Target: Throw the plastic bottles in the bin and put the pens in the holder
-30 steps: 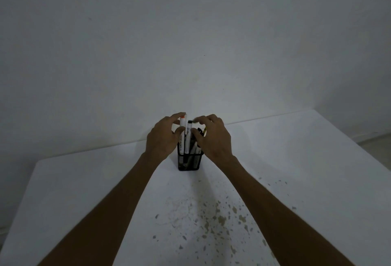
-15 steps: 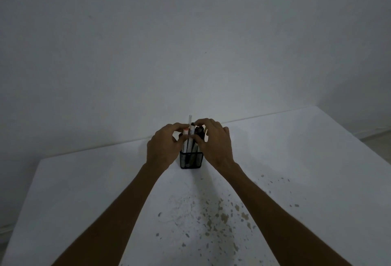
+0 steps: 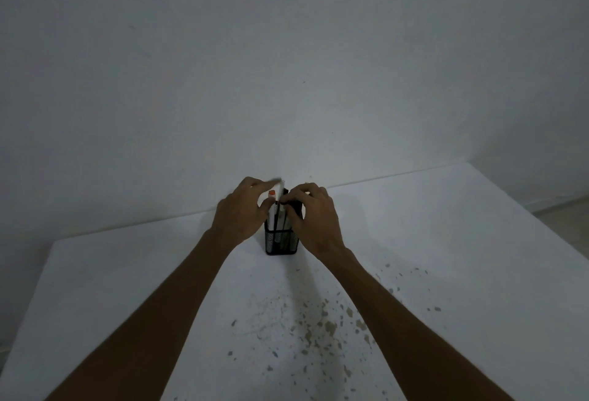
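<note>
A black mesh pen holder (image 3: pixel 281 244) stands upright on the white table (image 3: pixel 127 273), near its far edge. Several pens (image 3: pixel 273 214) stand in it, one white with an orange cap. My left hand (image 3: pixel 239 212) is at the holder's left, with its fingertips on the tops of the pens. At the holder's right, my right hand (image 3: pixel 314 219) pinches the pens with its fingertips. Both hands hide much of the pens and the holder's rim. No plastic bottle or bin is in view.
A plain wall (image 3: pixel 287 66) rises right behind the table. Brown stain specks (image 3: pixel 322 324) mark the table surface near me. A strip of floor (image 3: pixel 570 206) shows past the table's right edge.
The pens have sunk lower into the holder. My left fingers have lifted onto the pen tops, and my right hand has stayed beside the holder. The view shifted slightly.
</note>
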`<state>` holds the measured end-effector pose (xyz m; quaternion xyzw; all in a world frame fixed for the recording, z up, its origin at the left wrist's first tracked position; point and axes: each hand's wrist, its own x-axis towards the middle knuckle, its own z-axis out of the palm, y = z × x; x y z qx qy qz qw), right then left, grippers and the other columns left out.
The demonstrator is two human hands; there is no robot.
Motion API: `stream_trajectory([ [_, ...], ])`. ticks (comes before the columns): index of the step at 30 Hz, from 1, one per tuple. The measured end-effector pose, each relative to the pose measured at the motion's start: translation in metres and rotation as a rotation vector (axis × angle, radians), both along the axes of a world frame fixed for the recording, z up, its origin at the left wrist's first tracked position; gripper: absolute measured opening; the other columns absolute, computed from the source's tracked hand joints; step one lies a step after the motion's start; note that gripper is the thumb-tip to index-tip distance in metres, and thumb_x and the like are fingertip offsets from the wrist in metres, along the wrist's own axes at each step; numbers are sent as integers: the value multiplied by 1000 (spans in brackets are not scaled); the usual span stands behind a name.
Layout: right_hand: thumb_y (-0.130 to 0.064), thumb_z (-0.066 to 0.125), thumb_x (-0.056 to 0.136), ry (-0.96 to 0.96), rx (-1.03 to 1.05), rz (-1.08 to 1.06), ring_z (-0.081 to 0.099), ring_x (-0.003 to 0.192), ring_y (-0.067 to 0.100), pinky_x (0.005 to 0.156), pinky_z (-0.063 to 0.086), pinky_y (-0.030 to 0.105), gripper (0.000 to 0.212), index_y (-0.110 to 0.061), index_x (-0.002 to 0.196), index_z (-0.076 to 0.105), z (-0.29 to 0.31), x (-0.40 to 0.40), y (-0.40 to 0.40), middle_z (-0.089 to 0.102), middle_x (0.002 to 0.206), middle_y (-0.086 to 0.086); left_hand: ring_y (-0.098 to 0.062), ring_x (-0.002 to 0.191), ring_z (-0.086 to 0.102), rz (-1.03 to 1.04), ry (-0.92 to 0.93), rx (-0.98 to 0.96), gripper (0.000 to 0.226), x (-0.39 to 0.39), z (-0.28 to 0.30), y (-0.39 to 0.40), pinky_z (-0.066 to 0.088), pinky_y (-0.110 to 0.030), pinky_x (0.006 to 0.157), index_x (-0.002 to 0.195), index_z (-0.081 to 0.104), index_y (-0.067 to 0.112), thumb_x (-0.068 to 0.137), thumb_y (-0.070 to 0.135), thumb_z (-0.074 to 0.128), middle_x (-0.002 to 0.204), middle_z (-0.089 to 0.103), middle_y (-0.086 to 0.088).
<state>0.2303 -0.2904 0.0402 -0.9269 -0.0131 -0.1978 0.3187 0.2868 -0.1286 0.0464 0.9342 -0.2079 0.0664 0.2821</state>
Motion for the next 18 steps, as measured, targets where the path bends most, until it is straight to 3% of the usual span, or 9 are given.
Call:
stream_trajectory([
  [3, -20, 61, 92, -11, 43, -36, 53, 112, 17, 93, 34, 23, 16, -22, 105, 70, -4, -3, -3, 64, 115, -1, -21, 92, 67, 7, -42, 49, 56, -4, -2, 1, 52, -35, 77, 149, 27, 40, 99, 37, 49, 137, 50, -1],
  [5, -23, 60, 93, -13, 62, -35, 53, 113, 17, 96, 42, 30, 16, -23, 108, 67, -6, -4, -4, 63, 117, -2, -19, 85, 67, -15, -65, 25, 64, -5, -3, 3, 55, -33, 71, 153, 18, 39, 99, 32, 51, 138, 51, -3],
  [10, -28, 59, 93, -15, 77, -5, 52, 106, 12, 92, 48, 37, 21, -24, 114, 63, -7, -9, -9, 61, 117, -6, -20, 91, 67, -71, -121, 213, 61, -11, -1, 8, 54, -31, 73, 150, 28, 41, 97, 24, 53, 142, 48, 5],
  [18, -30, 56, 95, 61, 132, -89, 51, 111, 12, 95, 49, 35, 27, -23, 121, 59, 18, -23, -11, 59, 123, -7, -16, 90, 69, -67, -39, 236, 76, -40, 32, 30, 56, -32, 75, 155, 10, 30, 95, 29, 57, 147, 42, 1],
])
